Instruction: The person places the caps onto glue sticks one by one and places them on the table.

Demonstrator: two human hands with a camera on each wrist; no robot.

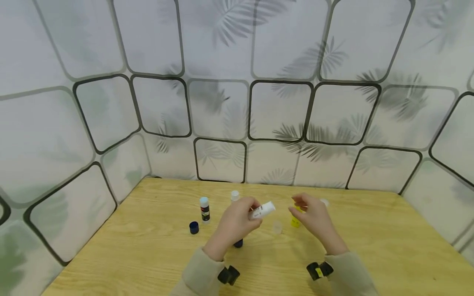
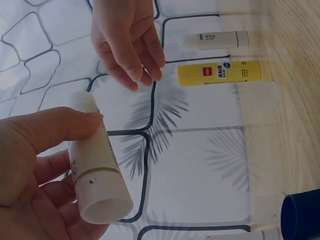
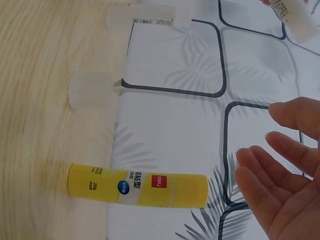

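My left hand (image 1: 237,220) grips a white glue stick (image 1: 262,210) tilted above the table. In the left wrist view, its thumb and fingers wrap the white tube (image 2: 97,165), whose round end faces the camera. My right hand (image 1: 312,216) is raised, fingers loosely bent with nothing between them, and the right wrist view shows its spread fingers (image 3: 280,175). Closest to it stands a yellow glue stick (image 3: 137,187), partly hidden behind the hand in the head view. A translucent cap (image 1: 277,227) sits on the table between the hands.
To the left stand a dark-labelled glue stick with a pale blue top (image 1: 205,209) and a dark blue cap (image 1: 194,227). Behind my left hand rises another white-topped stick (image 1: 235,195). Past the yellow one stands a white glue stick (image 2: 217,40). Patterned cloth (image 1: 222,102) surrounds the wooden table (image 1: 122,255).
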